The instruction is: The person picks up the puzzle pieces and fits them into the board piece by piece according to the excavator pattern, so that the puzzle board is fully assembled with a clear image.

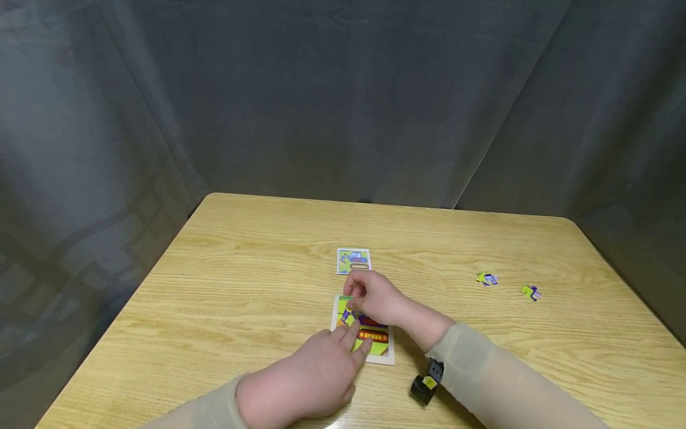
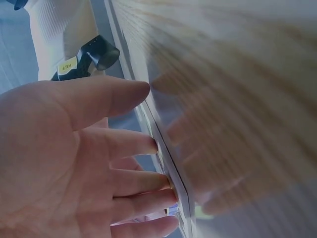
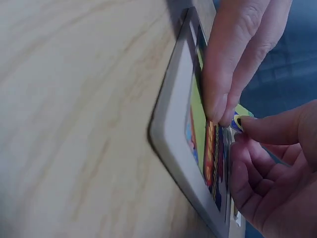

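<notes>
A white-rimmed jigsaw puzzle board (image 1: pixel 383 359) lies on the table in front of the person, with yellow-green pieces and a red-and-purple tracked digger picture in it. The left hand (image 1: pixel 313 372) rests its nearly straight fingertips on the puzzle's lower part; its thumb stands apart beside the rim in the left wrist view. Over the board's upper part is the right hand (image 1: pixel 377 298). Between its thumb and fingers it pinches a puzzle piece (image 3: pixel 242 115), green, yellow and blue, tilted up from the board. The right hand hides the board's upper right in the head view.
A small picture card (image 1: pixel 354 261) of a digger lies just beyond the board. Two loose puzzle pieces, one nearer (image 1: pixel 486 278) and one farther right (image 1: pixel 531 292), lie on the wooden table (image 1: pixel 241 268). Dark curtains (image 1: pixel 343 107) hang behind and beside the table.
</notes>
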`<state>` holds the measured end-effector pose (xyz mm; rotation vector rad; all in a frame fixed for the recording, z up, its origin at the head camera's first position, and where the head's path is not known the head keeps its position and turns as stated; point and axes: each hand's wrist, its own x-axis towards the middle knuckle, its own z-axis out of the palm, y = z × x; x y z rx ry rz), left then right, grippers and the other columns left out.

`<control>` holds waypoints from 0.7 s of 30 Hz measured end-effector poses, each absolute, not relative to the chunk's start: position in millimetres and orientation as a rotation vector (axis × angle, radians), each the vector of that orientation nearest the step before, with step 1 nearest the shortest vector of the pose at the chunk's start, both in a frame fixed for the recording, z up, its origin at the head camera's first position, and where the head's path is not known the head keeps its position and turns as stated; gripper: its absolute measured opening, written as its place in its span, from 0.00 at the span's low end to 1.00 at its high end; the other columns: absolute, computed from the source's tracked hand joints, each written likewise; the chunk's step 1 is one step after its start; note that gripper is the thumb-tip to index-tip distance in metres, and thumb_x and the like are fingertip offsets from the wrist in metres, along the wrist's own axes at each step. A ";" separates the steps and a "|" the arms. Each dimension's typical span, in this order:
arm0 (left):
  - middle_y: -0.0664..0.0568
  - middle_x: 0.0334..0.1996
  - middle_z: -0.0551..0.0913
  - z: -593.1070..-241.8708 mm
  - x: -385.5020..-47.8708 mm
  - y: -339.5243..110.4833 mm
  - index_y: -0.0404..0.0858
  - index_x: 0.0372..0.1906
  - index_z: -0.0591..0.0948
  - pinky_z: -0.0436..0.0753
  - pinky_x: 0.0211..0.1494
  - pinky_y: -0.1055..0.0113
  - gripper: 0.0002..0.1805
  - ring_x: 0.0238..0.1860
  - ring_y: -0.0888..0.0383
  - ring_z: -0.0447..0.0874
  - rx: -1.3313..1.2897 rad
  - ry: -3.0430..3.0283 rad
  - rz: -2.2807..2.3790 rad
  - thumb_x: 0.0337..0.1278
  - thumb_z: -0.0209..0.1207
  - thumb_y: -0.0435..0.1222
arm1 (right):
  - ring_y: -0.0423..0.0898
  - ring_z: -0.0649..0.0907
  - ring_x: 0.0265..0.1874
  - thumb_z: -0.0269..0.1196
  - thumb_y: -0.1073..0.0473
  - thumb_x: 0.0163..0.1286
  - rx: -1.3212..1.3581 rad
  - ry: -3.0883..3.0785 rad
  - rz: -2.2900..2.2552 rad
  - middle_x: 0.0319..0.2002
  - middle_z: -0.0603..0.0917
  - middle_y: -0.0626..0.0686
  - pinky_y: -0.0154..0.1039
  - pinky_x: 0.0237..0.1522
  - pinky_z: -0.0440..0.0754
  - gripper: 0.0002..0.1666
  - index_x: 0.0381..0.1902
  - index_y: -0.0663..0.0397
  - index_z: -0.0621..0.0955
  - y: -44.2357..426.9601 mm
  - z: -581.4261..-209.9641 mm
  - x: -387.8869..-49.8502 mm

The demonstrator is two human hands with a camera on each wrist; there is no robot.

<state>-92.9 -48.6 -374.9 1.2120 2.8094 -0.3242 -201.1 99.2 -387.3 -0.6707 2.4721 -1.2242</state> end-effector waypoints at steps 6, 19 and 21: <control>0.41 0.69 0.67 -374.5 -92.6 -47.8 0.44 0.71 0.72 0.76 0.54 0.62 0.36 0.66 0.51 0.67 1.199 2.802 -0.350 0.59 0.59 0.55 | 0.45 0.76 0.29 0.68 0.73 0.59 -0.702 2.558 -1.148 0.27 0.76 0.49 0.39 0.33 0.75 0.11 0.32 0.56 0.78 99.6 -389.2 -199.8; 0.41 0.69 0.67 -373.6 -93.2 -49.5 0.44 0.70 0.72 0.76 0.53 0.61 0.36 0.66 0.50 0.67 1.210 2.809 -0.317 0.59 0.60 0.54 | 0.44 0.75 0.30 0.70 0.68 0.61 -0.753 2.657 -0.984 0.29 0.75 0.47 0.39 0.34 0.75 0.10 0.33 0.52 0.79 97.7 -391.2 -199.4; 0.40 0.69 0.67 -373.5 -93.5 -49.6 0.44 0.70 0.72 0.76 0.53 0.61 0.36 0.66 0.50 0.67 1.209 2.807 -0.309 0.59 0.60 0.54 | 0.44 0.75 0.31 0.69 0.68 0.61 -0.775 2.654 -0.979 0.30 0.75 0.47 0.39 0.34 0.75 0.09 0.34 0.52 0.79 98.0 -390.7 -199.1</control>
